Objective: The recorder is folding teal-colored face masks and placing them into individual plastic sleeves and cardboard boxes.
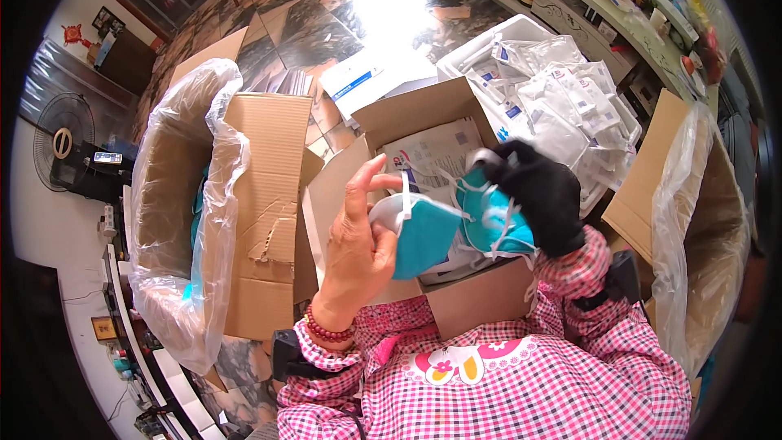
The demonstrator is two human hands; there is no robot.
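My bare left hand [356,253], with a red bead bracelet at its wrist, grips a teal cup-shaped face mask [426,235] by its left edge. Thumb and fingers pinch it near a white ear loop. In a black glove, my right hand [544,194] is partly blurred and closes on the upper edge of another teal mask [493,216], whose white straps hang loose. The two masks are side by side, almost touching. Both are above an opened cardboard box [481,297] in front of me, which holds flat white packets [432,147].
A tall carton with a clear plastic liner [224,220] stands at left, some teal inside. A similar lined carton [643,187] is at right. Beyond the middle box, a white bin [476,45] is heaped with sealed white packets [562,98]. A white-and-blue carton [366,81] lies beside it.
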